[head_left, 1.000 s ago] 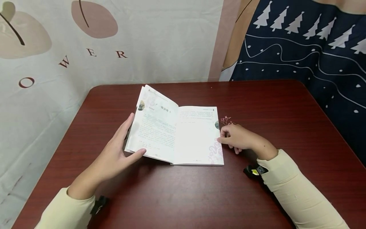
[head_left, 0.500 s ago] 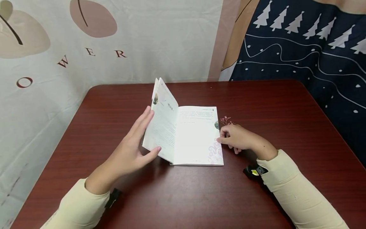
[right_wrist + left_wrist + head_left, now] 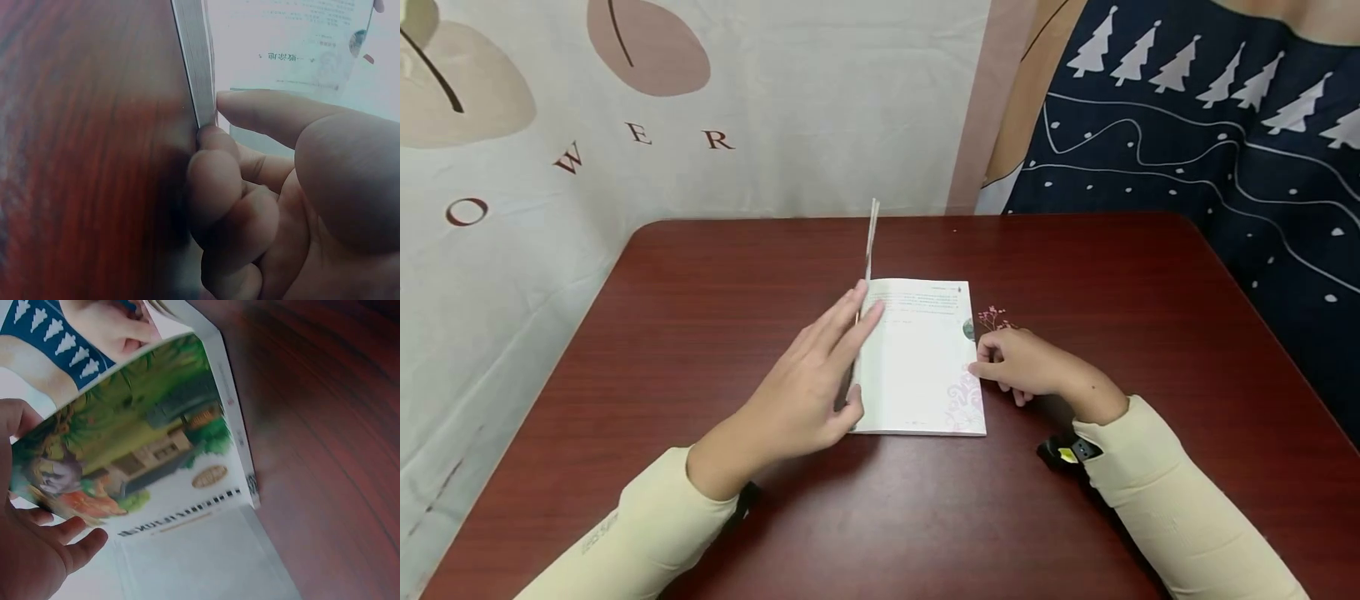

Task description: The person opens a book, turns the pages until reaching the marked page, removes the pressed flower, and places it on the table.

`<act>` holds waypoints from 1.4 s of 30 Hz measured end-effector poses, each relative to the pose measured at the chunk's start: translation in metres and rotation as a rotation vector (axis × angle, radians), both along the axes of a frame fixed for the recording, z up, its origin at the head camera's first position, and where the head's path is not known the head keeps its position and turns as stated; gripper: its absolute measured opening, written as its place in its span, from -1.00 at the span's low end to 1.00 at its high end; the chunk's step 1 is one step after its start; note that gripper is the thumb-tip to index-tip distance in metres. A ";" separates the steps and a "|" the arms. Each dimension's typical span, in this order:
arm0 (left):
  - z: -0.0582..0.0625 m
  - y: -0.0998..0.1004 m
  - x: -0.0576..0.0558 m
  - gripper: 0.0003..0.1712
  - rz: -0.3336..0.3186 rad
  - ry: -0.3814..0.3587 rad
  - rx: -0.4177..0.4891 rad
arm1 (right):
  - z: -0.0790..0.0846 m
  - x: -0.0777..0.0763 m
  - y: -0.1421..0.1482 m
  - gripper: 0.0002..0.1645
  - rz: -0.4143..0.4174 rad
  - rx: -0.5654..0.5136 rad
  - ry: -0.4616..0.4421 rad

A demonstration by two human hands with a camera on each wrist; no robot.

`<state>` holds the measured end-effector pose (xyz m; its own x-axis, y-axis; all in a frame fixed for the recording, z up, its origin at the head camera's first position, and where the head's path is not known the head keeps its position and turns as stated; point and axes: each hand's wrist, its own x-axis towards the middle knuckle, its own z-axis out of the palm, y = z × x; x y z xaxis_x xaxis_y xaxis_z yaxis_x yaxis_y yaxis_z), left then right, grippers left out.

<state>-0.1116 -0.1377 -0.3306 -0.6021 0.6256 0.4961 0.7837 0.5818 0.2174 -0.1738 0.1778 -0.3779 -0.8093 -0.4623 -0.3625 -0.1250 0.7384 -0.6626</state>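
An open paperback book lies on the table, its right-hand page flat. The front cover, with a few leaves, stands almost upright and appears edge-on in the head view. At its outer edge, my left hand touches it with fingers fairly straight. The left wrist view shows the cover's painted side, with greenery and a house. My right hand pinches the book's right edge, thumb on the page and curled fingers at the edge and under it.
The reddish-brown wooden table extends around the book. Beside the right hand is a small pink sprig. White cloth with lettering and navy cloth with white trees hang behind. Black devices are strapped to both wrists.
My left hand has moved to the right, swinging the cover and its leaves from leaning left to nearly upright. My right hand has kept its place at the right edge.
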 end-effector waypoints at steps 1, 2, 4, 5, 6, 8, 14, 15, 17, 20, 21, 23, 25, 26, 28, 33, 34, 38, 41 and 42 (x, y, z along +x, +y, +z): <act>0.000 0.003 0.000 0.11 -0.011 0.005 -0.010 | 0.000 0.000 0.000 -0.75 -0.001 -0.001 0.000; -0.001 0.007 -0.001 0.11 -0.021 0.008 -0.023 | 0.000 0.000 0.000 -0.75 -0.001 0.002 0.001; -0.002 0.013 -0.002 0.11 -0.037 0.003 -0.064 | -0.001 0.000 -0.001 -0.75 0.002 0.005 0.007; -0.002 0.015 -0.002 0.12 -0.041 -0.007 -0.091 | -0.001 0.000 -0.001 -0.76 0.003 0.008 0.010; -0.003 0.018 -0.002 0.14 -0.045 -0.018 -0.116 | 0.000 -0.001 -0.001 -0.76 0.004 0.009 0.015; -0.004 0.023 -0.003 0.17 -0.056 -0.033 -0.164 | 0.000 -0.002 -0.001 -0.77 0.004 0.013 0.025; -0.009 0.042 -0.009 0.12 -0.120 -0.036 -0.265 | 0.004 -0.006 0.003 -0.78 -0.014 0.005 0.054; -0.010 0.045 -0.010 0.10 -0.133 -0.037 -0.277 | 0.005 -0.006 0.004 -0.79 -0.017 0.003 0.056; -0.011 0.050 -0.012 0.05 -0.149 -0.037 -0.300 | 0.006 -0.008 0.006 -0.78 -0.024 0.004 0.060; -0.014 0.055 -0.014 -0.01 -0.166 -0.038 -0.359 | 0.008 -0.010 0.008 -0.78 -0.039 0.010 0.070; -0.014 0.057 -0.015 -0.04 -0.172 -0.036 -0.382 | 0.008 -0.011 0.009 -0.78 -0.044 0.016 0.077; -0.016 0.060 -0.017 -0.09 -0.183 -0.027 -0.431 | 0.009 -0.013 0.009 -0.78 -0.054 0.027 0.093; -0.017 0.064 -0.018 -0.13 -0.191 -0.036 -0.477 | 0.009 -0.015 0.010 -0.78 -0.067 0.043 0.113; -0.017 0.065 -0.018 -0.15 -0.193 -0.046 -0.499 | 0.009 -0.016 0.011 -0.78 -0.072 0.049 0.124; -0.018 0.068 -0.018 -0.19 -0.194 -0.073 -0.547 | 0.008 -0.016 0.011 -0.78 -0.083 0.057 0.147; -0.024 0.072 -0.018 -0.26 -0.213 -0.128 -0.632 | 0.009 -0.014 0.012 -0.78 -0.126 0.072 0.219; -0.026 0.073 -0.018 -0.27 -0.219 -0.127 -0.641 | 0.010 -0.013 0.012 -0.79 -0.139 0.077 0.239; -0.032 0.072 -0.019 -0.29 -0.228 -0.096 -0.653 | 0.014 -0.010 0.014 -0.84 -0.185 0.096 0.346; -0.036 0.067 -0.019 -0.28 -0.222 -0.102 -0.649 | 0.015 -0.009 0.013 -0.84 -0.205 0.098 0.397; -0.037 0.066 -0.019 -0.27 -0.221 -0.108 -0.642 | 0.014 -0.009 0.013 -0.81 -0.210 0.096 0.402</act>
<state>-0.1306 -0.0721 -0.3674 -0.4515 0.8895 -0.0700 0.8923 0.4502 -0.0332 -0.1824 0.1912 -0.3638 -0.9669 -0.2529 -0.0337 -0.1992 0.8310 -0.5194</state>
